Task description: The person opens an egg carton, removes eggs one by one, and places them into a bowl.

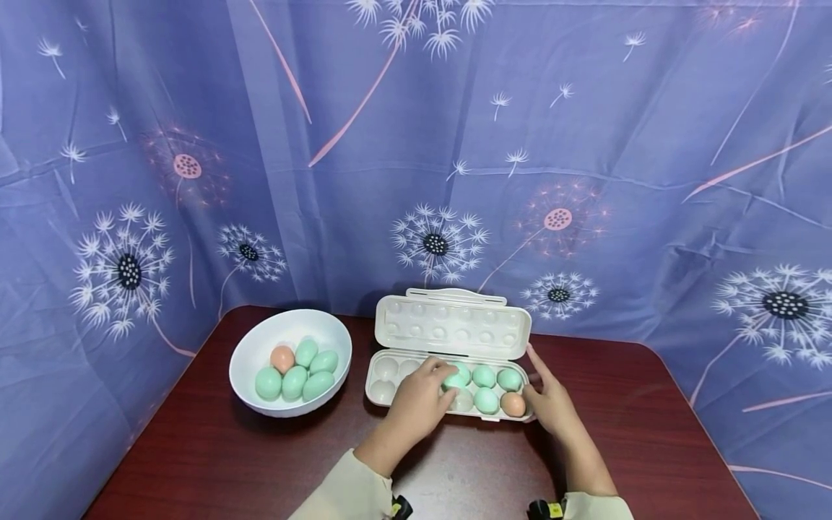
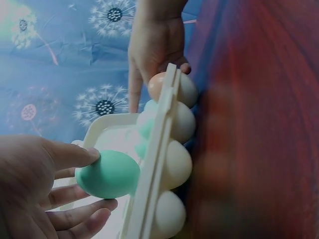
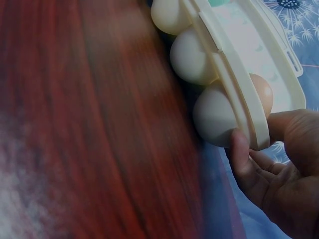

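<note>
At the open egg carton, left hand holds a green egg between thumb and fingers. Right hand grips carton's right end, beside an orange egg. More green eggs in compartments. Left of carton, white bowl of loose eggs, on reddish table.

Glossy wooden table, smooth plastic carton

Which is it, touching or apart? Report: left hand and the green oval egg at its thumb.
Touching. The left wrist view shows the left hand holding the green oval egg, thumb against its upper edge.
</note>
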